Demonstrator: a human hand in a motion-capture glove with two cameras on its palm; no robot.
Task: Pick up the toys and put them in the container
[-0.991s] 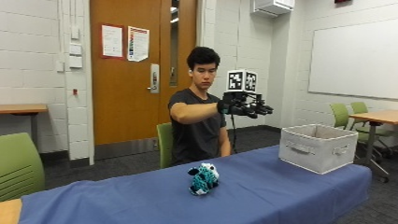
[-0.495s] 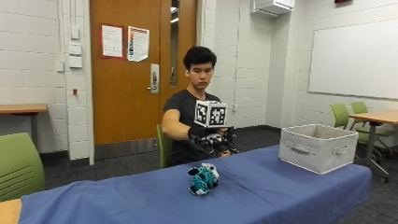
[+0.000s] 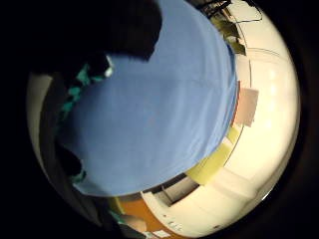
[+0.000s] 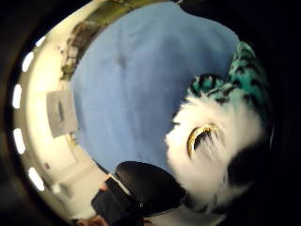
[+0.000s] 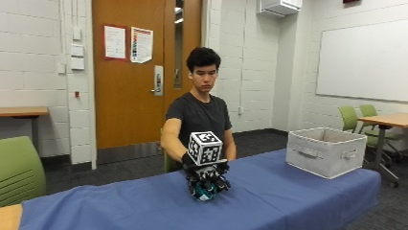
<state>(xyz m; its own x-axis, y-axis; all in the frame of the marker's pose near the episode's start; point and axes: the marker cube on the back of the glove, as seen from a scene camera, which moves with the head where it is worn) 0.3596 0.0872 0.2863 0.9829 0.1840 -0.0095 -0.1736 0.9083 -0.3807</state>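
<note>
Closest to the palm, the teal, white and black plush toy (image 4: 221,141) fills one side of the thumb-side view, its white fur and a gold-rimmed eye right up against the camera, with a black gloved fingertip (image 4: 150,181) curving in beside it over the blue cloth. From the outside view, the gloved right hand (image 5: 205,175) has come down onto the toy (image 5: 204,190), which sits on the blue-covered desk (image 5: 287,201) in front of the person; the fingers drape down around it so that only a bit of teal shows below them. They look curled round the toy, so the hand seems to be closing into a grasp, though the toy rests on the cloth and is not lifted. A second ago the hand was held out at chest height well above the desk, and half a second ago it was partway down, just above the toy; the toy itself lies in the same place. That means the reach is done and the pick-up is at hand, with the carry not yet begun. Farther along the desk, well apart from the toy, the grey fabric container (image 5: 325,151) stands open near the far end, waiting for it.
</note>
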